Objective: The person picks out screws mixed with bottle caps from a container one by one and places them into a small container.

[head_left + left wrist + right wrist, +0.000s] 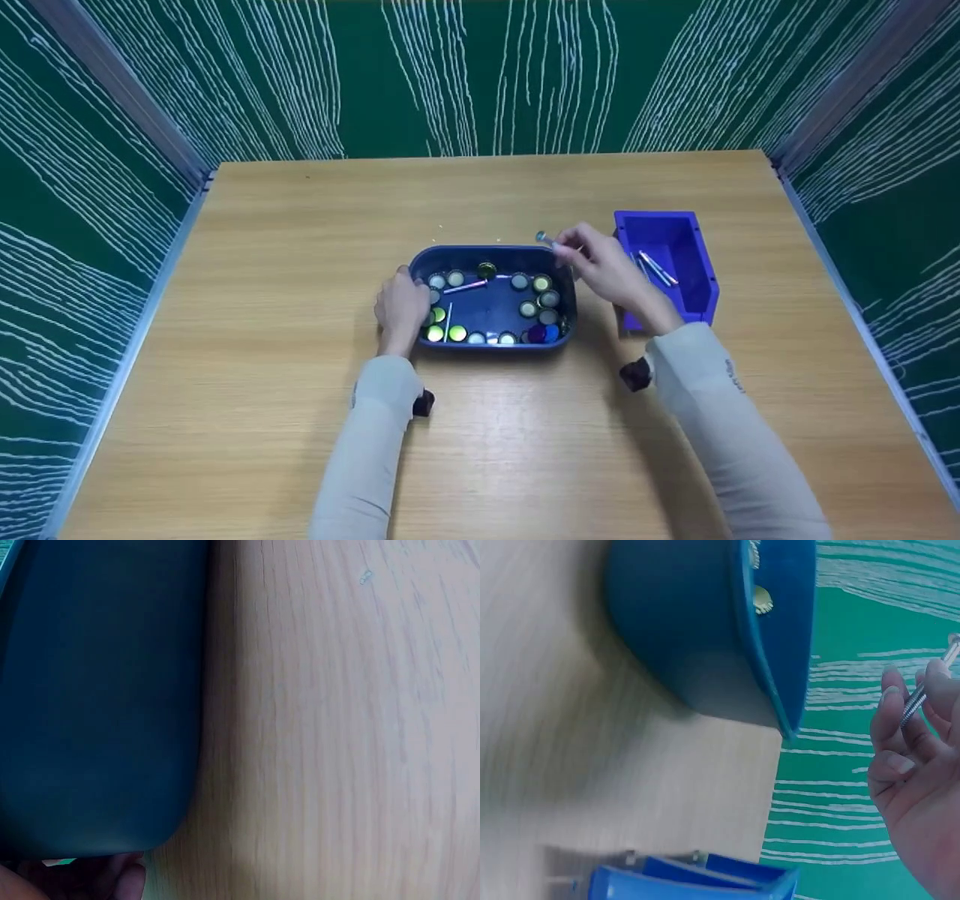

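My right hand [604, 270] pinches a metal bolt [545, 238] above the right back corner of a dark blue tub [491, 304]. In the right wrist view the bolt's threaded shank [910, 709] shows between the fingertips, with its head pointing up and away. At the tub's left end, my left hand [402, 309] grips the rim. Only a few curled fingers [129, 881] of it appear in the left wrist view, under the tub's end. Several bottle caps [542, 283] line the tub's inner edges, along with a bolt [465, 286] and another thin metal rod [448, 322].
A purple-blue bin [705, 277] stands right of the tub, beneath my right forearm, with several bolts [658, 268] inside. Both containers rest on a wooden table [480, 450]. Green walls [360, 75] with white streaks rise at the back and sides.
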The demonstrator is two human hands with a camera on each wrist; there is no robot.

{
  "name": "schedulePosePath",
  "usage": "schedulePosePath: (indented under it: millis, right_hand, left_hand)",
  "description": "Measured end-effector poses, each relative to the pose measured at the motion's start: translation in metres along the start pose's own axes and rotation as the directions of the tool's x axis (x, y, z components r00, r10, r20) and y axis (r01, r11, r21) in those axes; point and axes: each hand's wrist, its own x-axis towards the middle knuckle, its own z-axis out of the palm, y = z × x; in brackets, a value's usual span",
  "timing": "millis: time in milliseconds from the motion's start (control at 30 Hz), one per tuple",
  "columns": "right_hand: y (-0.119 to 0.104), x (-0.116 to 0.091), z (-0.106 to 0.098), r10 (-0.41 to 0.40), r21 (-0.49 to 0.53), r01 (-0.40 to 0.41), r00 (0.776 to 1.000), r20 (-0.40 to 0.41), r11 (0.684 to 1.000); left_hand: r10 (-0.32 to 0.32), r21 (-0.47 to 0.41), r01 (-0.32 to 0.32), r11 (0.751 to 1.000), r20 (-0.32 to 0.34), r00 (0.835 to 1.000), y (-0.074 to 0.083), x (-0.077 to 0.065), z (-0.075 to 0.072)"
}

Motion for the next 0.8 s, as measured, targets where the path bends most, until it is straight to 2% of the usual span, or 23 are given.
schedulePosePath:
  millis: [367, 533, 633, 800]
  right_hand:
    - [0.014, -0.012, -0.038, 0.130, -0.022, -0.132, 0.989, -0.069, 0.991]
    - [0.025, -0.022, -0.046, 0.159, 0.012, -0.159, 0.975, -0.155, 0.987]
    - [0.033, -0.026, -0.048, 0.206, 0.017, -0.208, 0.948, -0.243, 0.978]
    - [0.044, -0.030, -0.054, 0.339, 0.044, -0.347, 0.870, -0.359, 0.937]
  left_hand:
    - [-0.005, -0.001, 0.005, 1.000, 0.002, 1.000, 0.000, 0.000, 0.000]
    - [0.000, -0.007, 0.000, 1.000, 0.004, 1.000, -0.001, 0.000, 0.000]
    - [0.002, -0.010, -0.002, 1.000, 0.007, 1.000, -0.002, 0.001, 0.000]
    - [0.005, -0.006, -0.004, 1.000, 0.009, 1.000, -0.002, 0.001, 0.000]
